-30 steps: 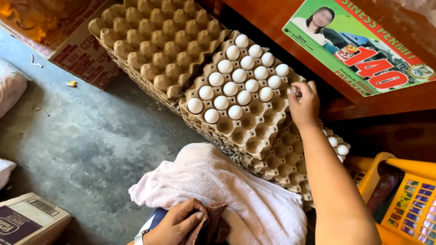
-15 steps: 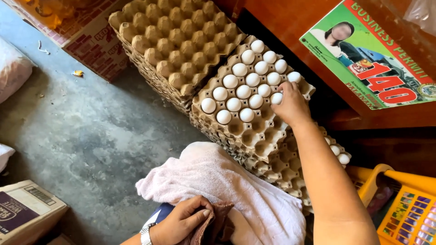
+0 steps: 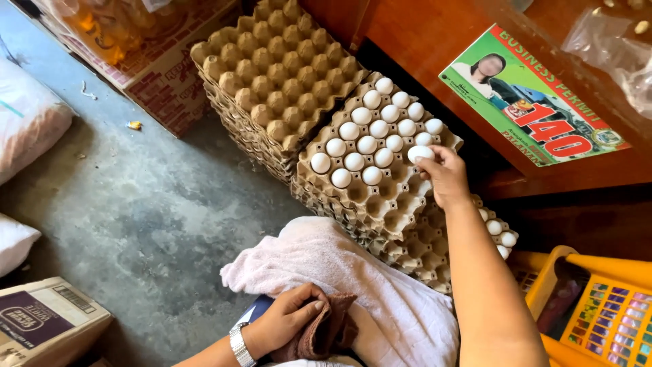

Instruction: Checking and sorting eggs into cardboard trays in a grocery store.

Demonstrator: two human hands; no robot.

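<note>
Since half a second ago, the right hand (image 3: 445,178) has drawn back slightly from the tray and now shows a white egg (image 3: 420,153) pinched at its fingertips, lifted just above the near right edge of the egg tray (image 3: 380,197). Its fingers are curled closed around the egg, thumb beneath and fingertips on top. That tray is moulded brown pulp, dimpled into cups, with smooth matte white eggs filling its far half and the near cups bare. It sits on top of a stack of similar trays, and beside it stands a second stack of trays (image 3: 278,68) with no eggs on top. The left hand (image 3: 288,325), a metal watch at its wrist, rests in the lap with its fingers folded loosely over a dark brown cloth (image 3: 326,333), which lies on a pale pink towel (image 3: 353,272) of soft, nubby weave. A light, even grip seems best here, lifting the shell straight clear of the rough cup walls without squeezing. Below is a grey concrete floor (image 3: 136,217).
</note>
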